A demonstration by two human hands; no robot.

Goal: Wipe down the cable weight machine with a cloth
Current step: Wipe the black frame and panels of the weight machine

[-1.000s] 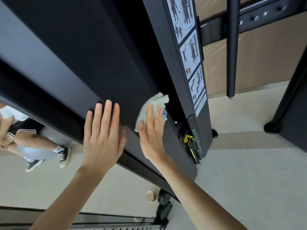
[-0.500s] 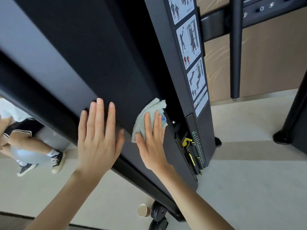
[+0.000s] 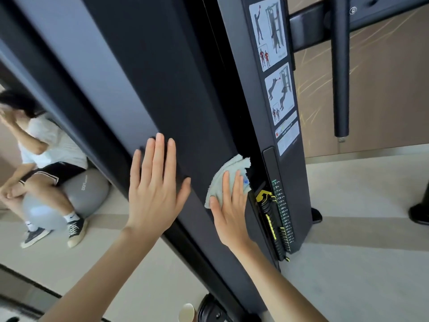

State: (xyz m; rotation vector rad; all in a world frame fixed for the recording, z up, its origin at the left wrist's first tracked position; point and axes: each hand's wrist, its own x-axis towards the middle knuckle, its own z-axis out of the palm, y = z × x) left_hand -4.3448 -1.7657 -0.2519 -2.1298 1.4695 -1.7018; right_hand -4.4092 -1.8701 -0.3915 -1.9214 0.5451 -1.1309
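cloth [image 3: 228, 169]: pale green, spread flat on the dark side panel [image 3: 162, 89] of the cable weight machine [image 3: 253, 108], at the panel's right edge, just beside the weight stack [image 3: 275, 231].
right hand [image 3: 229, 212]: fingers straight, palm pressing the cloth to the panel, nothing gripped; flat pressure likely keeps the whole cloth in contact.
left hand [image 3: 155, 189]: released, flat on the same panel, apart from the cloth; probably a brace.
stage: panel wipe under way.
risk: cloth could snag the yellow selector pin [image 3: 262, 195].
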